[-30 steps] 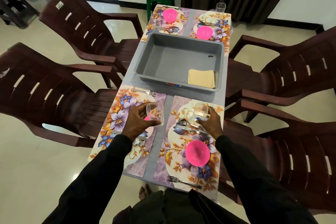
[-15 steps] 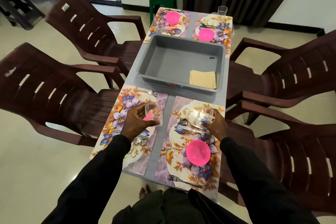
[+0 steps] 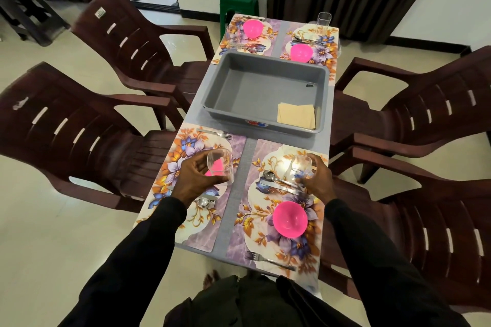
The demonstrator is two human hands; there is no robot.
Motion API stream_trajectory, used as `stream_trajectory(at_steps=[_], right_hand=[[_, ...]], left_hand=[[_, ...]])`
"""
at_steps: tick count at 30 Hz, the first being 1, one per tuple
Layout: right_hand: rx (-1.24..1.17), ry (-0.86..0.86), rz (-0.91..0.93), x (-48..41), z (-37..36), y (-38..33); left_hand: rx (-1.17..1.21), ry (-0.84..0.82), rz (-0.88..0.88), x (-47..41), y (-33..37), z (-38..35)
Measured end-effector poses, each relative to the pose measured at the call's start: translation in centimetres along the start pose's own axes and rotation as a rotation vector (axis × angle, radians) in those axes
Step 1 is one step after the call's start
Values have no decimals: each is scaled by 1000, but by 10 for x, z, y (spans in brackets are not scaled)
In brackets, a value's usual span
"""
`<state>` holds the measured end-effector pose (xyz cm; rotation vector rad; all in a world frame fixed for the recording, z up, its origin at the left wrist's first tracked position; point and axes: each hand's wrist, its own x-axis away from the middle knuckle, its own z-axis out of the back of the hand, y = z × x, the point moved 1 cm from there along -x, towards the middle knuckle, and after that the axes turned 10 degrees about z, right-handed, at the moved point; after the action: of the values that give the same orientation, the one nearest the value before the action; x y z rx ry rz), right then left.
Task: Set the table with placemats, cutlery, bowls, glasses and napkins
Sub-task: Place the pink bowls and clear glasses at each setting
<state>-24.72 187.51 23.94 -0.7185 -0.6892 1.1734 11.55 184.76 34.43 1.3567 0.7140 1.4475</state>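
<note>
Two glasses gripped.
Left hand (image 3: 194,180) is curled round the left glass (image 3: 220,166), right hand (image 3: 320,180) round the right glass (image 3: 299,168); tub sticker (image 3: 257,123) is unreadable.

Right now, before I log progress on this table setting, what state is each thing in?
left hand: grips the left glass.
right hand: grips the right glass.
grey tub: holds only the napkins, folded.
near right bowl: upright, empty.
far right glass: upright at the table's far end.
</note>
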Motion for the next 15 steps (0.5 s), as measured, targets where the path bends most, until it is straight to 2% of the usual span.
stream_trajectory(at_steps=[9,15], right_hand=[[-92,142,137,23,23,-54],[-193,137,202,43,-15,-105]], left_hand=[[9,-4,-39,25,-6,43],[-44,-13,-8,41,-40,101]])
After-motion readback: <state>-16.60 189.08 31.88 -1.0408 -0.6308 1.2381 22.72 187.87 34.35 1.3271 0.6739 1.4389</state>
